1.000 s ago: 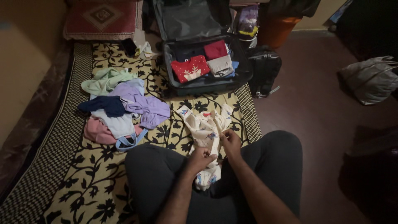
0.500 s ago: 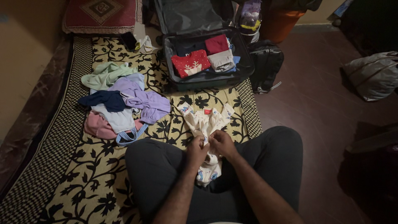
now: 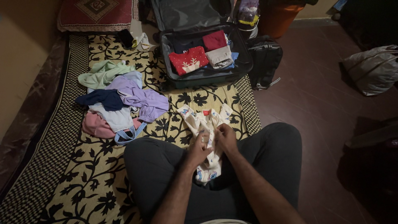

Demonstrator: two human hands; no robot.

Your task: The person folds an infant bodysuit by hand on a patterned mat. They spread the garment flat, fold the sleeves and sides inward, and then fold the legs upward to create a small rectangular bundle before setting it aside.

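Down on the floor, the biggest thing in sight is the yellow mat with black flowers [image 3: 103, 182], bordered in a black-and-white check and spread across the left of the view; beside it on the right runs the dark reddish floor [image 3: 323, 116]; the person sits cross-legged at the mat's near edge, legs in dark trousers [image 3: 157, 170]. At the far end of the mat stands an open suitcase [image 3: 244, 62], lid thrown back; inside lie folded clothes — a red jumper with white dots [image 3: 189, 60], a plain dark red piece, a grey one — packed side by side. Just right of the case leans a black backpack [image 3: 265, 62]; well apart on the far right sits a grey bag [image 3: 371, 68]; top left, a red patterned cushion [image 3: 97, 14]. To the left of the person's knees, a loose heap of clothes [image 3: 120, 103] — mint green, lilac, navy, pale blue, pink — piled on one another. Now to the centre: a cream baby garment with small blue prints [image 3: 203, 120] lies in front of the crossed legs, its upper part flat on the mat, its lower end trailing down into the lap; the left hand [image 3: 199, 149] has its fingers pinched shut on the cloth at the middle, and the right hand [image 3: 226, 139] is closed on the same cloth just beside it, the two hands nearly touching.
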